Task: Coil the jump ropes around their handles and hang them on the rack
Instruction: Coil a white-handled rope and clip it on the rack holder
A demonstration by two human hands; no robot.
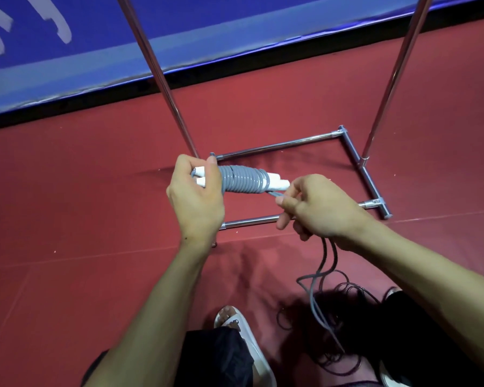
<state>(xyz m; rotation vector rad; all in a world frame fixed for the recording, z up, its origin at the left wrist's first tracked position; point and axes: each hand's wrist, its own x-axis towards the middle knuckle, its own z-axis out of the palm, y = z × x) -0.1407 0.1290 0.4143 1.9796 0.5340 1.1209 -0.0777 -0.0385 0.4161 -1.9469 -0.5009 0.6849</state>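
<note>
From the head camera, the step in hand looks like the coiling itself. A pair of white plastic jump-rope handles (276, 182) is held level above the red floor (67, 219), in front of the base of the chrome tube rack (277, 145). Tight turns of grey plastic rope (241, 180) already cover most of their length, and only the white ends show at either side.

The left hand (196, 196) is closed round the handles' left ends, thumb and fingers curled over them. The right hand (319, 208) sits just beside the right ends, its fingers bent and pinching the free grey strand where it leaves the last turn.

Below that hand a loose length of rope (326, 255) drops to the floor, next to a dark tangle of other ropes (347, 317). A white sandal (246, 331) shows at the bottom.

The next move probably calls for carrying the strand round the handles again under steady tension, each turn laid against the last, until the slack is used up. Hanging is not yet due, and the rack's hanging bar is out of view.
</note>
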